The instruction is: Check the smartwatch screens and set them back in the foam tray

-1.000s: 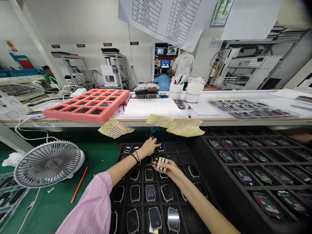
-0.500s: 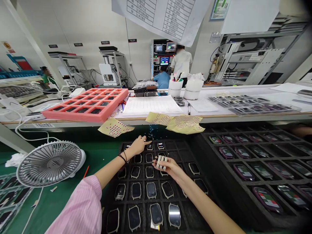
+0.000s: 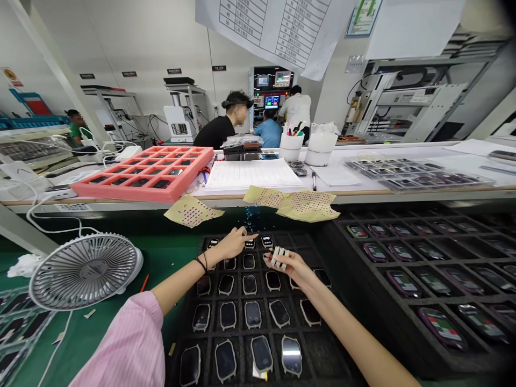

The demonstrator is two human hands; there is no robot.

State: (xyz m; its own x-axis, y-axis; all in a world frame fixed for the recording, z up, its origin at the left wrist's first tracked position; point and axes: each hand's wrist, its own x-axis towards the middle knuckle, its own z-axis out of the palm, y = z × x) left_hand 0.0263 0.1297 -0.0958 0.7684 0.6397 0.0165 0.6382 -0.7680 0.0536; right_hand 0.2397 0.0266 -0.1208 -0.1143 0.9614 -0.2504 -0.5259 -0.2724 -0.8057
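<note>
A black tray (image 3: 189,298) of several small watch bodies lies on the green mat in front of me. My left hand (image 3: 231,243) reaches over its far rows, fingers loosely extended, the index finger pointing at a lit watch body (image 3: 250,244) in the back row. My right hand (image 3: 288,263) hovers just right of it over the tray, fingers curled, with white finger cots on the fingertips; what it holds, if anything, is hidden. Another lit watch body (image 3: 266,240) sits between the two hands.
A white desk fan (image 3: 83,271) and an orange pencil (image 3: 144,283) lie at the left. A second black tray (image 3: 427,269) with coloured-screen watches fills the right. On the raised shelf stand a pink tray (image 3: 145,177), papers, yellow sticker sheets (image 3: 306,207) and white cups (image 3: 291,148). People work behind.
My right hand moved right and farther up the tray. My left hand stayed over the back row. A person in black appeared behind the shelf.
</note>
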